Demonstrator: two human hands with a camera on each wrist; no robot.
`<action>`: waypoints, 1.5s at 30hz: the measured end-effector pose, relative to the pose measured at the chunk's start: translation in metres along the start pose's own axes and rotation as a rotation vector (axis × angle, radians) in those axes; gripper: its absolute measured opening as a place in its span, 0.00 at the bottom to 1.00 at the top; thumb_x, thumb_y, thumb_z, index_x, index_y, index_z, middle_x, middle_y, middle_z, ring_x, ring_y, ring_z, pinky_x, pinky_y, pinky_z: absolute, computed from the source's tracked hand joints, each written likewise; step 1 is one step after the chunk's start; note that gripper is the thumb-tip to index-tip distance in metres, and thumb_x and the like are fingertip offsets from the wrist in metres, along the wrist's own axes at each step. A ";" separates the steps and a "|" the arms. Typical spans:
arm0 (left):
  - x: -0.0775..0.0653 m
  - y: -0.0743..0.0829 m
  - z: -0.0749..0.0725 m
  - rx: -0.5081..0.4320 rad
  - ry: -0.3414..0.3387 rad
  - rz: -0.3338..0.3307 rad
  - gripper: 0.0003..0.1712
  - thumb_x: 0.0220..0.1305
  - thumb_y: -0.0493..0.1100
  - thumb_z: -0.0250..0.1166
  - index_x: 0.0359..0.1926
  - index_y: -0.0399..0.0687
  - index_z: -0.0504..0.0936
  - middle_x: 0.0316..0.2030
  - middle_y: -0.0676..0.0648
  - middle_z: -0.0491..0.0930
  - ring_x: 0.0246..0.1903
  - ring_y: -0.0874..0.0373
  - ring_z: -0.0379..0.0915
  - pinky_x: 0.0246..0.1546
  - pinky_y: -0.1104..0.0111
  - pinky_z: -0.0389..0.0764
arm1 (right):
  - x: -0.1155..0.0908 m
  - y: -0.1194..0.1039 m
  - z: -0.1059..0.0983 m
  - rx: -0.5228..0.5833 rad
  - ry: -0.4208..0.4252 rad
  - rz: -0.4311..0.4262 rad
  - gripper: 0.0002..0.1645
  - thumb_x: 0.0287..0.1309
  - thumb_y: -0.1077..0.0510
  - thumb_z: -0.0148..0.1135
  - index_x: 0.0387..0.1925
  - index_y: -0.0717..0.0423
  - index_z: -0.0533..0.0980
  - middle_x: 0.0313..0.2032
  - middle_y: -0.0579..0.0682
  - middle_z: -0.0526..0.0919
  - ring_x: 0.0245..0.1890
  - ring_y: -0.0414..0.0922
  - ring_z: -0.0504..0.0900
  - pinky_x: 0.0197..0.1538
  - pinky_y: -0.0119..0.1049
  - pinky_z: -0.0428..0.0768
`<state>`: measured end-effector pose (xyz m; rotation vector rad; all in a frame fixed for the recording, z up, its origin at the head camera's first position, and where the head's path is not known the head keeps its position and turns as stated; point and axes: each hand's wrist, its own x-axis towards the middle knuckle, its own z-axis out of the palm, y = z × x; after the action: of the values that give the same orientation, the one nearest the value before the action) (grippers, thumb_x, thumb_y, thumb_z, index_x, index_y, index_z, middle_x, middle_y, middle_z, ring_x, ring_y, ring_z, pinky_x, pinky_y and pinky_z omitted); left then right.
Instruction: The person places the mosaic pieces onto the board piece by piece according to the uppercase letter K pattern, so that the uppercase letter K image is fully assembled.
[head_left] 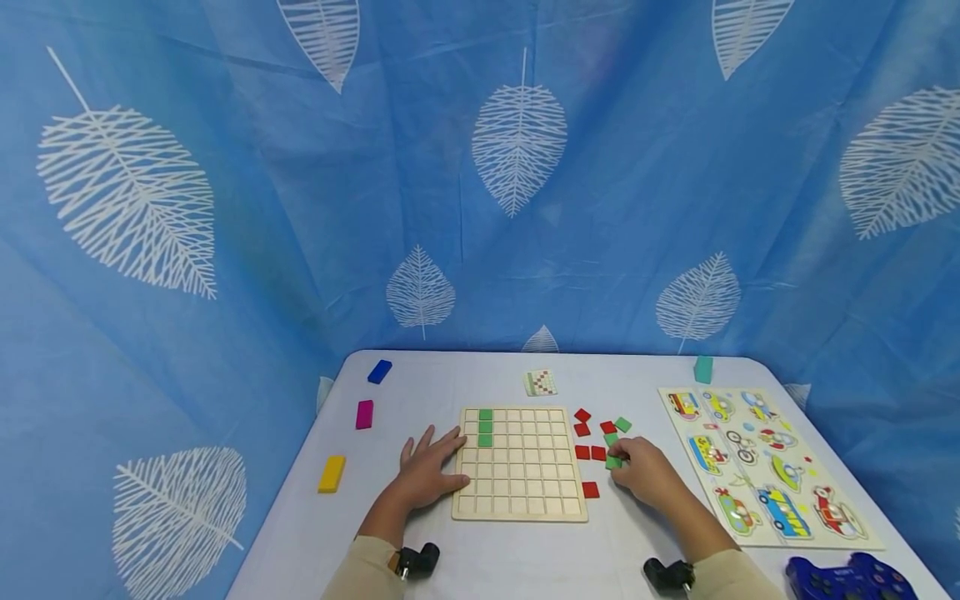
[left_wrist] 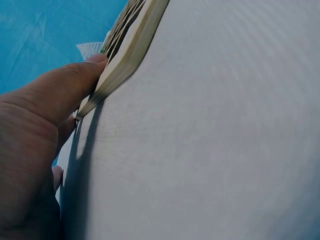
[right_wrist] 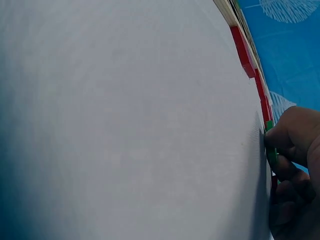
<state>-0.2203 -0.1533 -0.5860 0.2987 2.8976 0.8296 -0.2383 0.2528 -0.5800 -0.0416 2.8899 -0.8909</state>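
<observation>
A wooden grid board [head_left: 521, 504] lies flat mid-table, with three green tiles [head_left: 485, 427] stacked down one column near its upper left. My left hand [head_left: 425, 477] rests at the board's left edge, fingers spread; in the left wrist view its thumb [left_wrist: 60, 90] touches the rim. Right of the board, my right hand [head_left: 647, 473] pinches a green square tile [head_left: 613, 462] between thumb and fingers, low over the table. The same tile [right_wrist: 270, 150] shows partly behind the fingers in the right wrist view. Several loose red tiles [head_left: 582, 452] and another green tile [head_left: 623, 425] lie around it.
A small pattern card [head_left: 540, 382] lies behind the board. Blue [head_left: 379, 372], magenta [head_left: 364, 414] and yellow blocks [head_left: 332, 474] stand left; a teal block [head_left: 703, 369] is back right. A vehicle picture puzzle [head_left: 765, 467] and a blue game controller [head_left: 851, 578] occupy the right side.
</observation>
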 end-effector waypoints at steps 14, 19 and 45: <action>-0.001 0.002 0.000 -0.020 0.000 -0.003 0.45 0.60 0.60 0.75 0.77 0.64 0.70 0.81 0.55 0.60 0.83 0.39 0.36 0.78 0.34 0.31 | 0.008 -0.039 0.016 0.129 0.058 -0.073 0.18 0.55 0.62 0.73 0.48 0.54 0.82 0.40 0.48 0.82 0.39 0.45 0.76 0.39 0.35 0.79; 0.000 0.003 -0.001 -0.015 0.007 -0.004 0.45 0.60 0.60 0.75 0.77 0.64 0.70 0.81 0.55 0.60 0.84 0.39 0.36 0.78 0.34 0.31 | 0.013 -0.063 0.026 0.160 0.045 -0.103 0.17 0.55 0.61 0.72 0.48 0.53 0.83 0.40 0.47 0.82 0.39 0.44 0.77 0.40 0.35 0.80; 0.002 0.000 0.001 0.011 -0.017 0.007 0.45 0.62 0.63 0.74 0.77 0.66 0.69 0.81 0.56 0.59 0.84 0.39 0.35 0.78 0.33 0.32 | 0.024 -0.144 0.085 0.280 -0.065 -0.262 0.17 0.58 0.61 0.70 0.50 0.52 0.82 0.45 0.44 0.81 0.42 0.42 0.78 0.45 0.38 0.81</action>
<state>-0.2223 -0.1525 -0.5867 0.3150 2.8882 0.8089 -0.2529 0.0844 -0.5714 -0.4223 2.7114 -1.3035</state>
